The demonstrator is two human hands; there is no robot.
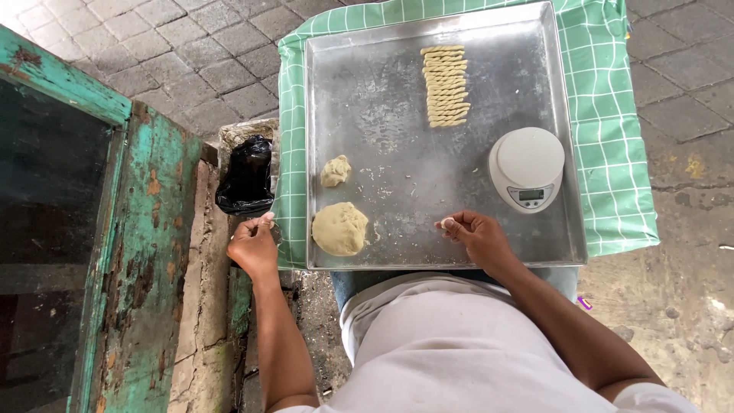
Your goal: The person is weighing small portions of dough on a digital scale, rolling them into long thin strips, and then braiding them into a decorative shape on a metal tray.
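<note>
A wide metal tray (397,99) on a green checked cloth (612,153) lies beyond both hands, carrying a white kitchen scale (528,167) just past the right hand (478,235) and a row of twisted dough sticks (446,85) farther off. A large dough ball (339,229) sits between the hands, a smaller dough lump (335,170) beyond it. The right hand's grip is pinched on a small dough piece (446,222) over the tray; the left hand (253,246), off the tray's edge, has its grip closed on a tiny bit I cannot make out.
</note>
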